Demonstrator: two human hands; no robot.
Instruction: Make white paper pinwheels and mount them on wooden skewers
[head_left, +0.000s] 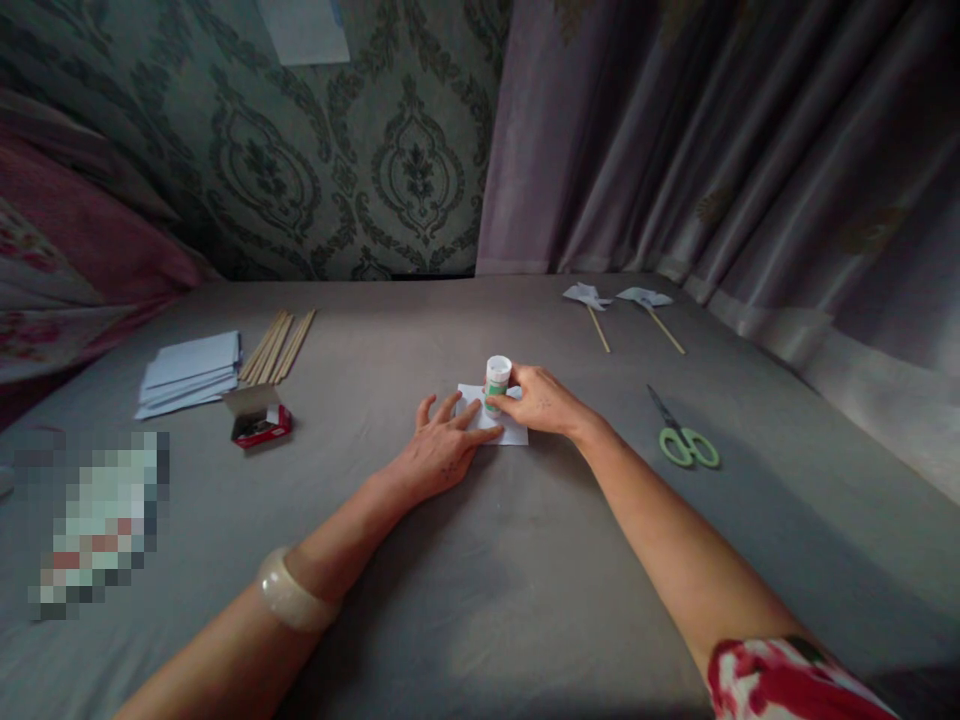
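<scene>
Your left hand (442, 450) lay flat with spread fingers on the white paper (510, 432) (mid-table), your right hand (541, 400) pinched the glue stick (496, 383) upright on it, green scissors (681, 436) near.

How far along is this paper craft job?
Done: two paper pinwheels on sticks lie at the back. In hand: the left hand flattens a white paper square while the right hand holds a glue stick upright on it. Left: a stack of paper sheets and a bundle of wooden sticks sit untouched.
</scene>
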